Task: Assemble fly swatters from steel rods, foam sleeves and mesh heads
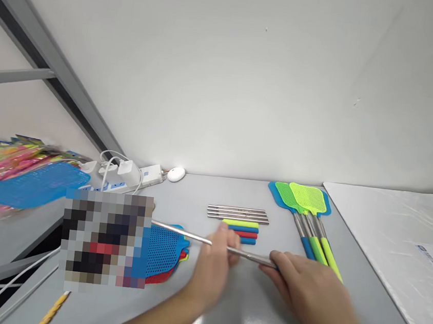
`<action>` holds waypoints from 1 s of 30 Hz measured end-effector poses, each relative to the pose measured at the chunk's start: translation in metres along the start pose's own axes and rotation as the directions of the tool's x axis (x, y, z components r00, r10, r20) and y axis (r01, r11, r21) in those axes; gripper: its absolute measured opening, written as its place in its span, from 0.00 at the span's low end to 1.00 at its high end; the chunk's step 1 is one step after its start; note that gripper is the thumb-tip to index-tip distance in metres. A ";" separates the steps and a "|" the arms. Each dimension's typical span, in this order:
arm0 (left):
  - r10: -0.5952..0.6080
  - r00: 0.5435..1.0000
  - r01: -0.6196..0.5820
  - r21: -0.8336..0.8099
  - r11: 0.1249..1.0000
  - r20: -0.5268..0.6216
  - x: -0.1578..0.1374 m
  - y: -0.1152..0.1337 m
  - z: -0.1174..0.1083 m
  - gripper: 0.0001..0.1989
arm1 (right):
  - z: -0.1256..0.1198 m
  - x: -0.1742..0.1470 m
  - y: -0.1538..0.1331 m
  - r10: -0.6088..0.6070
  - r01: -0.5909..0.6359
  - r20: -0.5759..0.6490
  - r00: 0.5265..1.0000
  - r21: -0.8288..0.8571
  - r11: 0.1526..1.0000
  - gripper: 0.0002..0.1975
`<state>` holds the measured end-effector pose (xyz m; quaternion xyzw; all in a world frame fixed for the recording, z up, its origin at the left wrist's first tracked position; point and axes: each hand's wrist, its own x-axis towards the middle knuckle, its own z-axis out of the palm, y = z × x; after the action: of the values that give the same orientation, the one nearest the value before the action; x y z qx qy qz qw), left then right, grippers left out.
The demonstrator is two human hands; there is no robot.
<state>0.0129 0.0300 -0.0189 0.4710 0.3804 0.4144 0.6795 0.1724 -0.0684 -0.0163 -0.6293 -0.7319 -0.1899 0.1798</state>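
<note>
A thin metal rod (185,234) slants across in front of me, thinner on the left and thicker toward its right end. My left hand (211,269) is closed around its middle. My right hand (307,285) is closed on the right end, which its fingers partly cover. Beyond my left hand lie coloured handle sleeves (241,224) in yellow-green, blue and red, with several short metal rods (238,214) in a row behind them. A stack of fly swatter heads (162,251), blue on top, lies left of my left hand.
Several fly swatters (308,202) with metal shafts lie at the back right, beside a white wrapped sheet (386,241). A power strip (149,175) with chargers and cables and a white mouse-like object (176,174) sit at the back left. Bagged swatters (11,161) and a pixelated patch are left.
</note>
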 end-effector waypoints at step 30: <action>0.287 0.732 -0.574 -0.332 0.749 -0.618 0.055 0.095 -0.082 0.20 | -0.005 -0.009 0.095 -0.018 0.018 -0.045 0.999 -0.006 1.000 0.15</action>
<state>-0.0605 0.1270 0.0429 0.2213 0.3060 0.7628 0.5249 0.2677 -0.0661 -0.0118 -0.6185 -0.7329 -0.2076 0.1929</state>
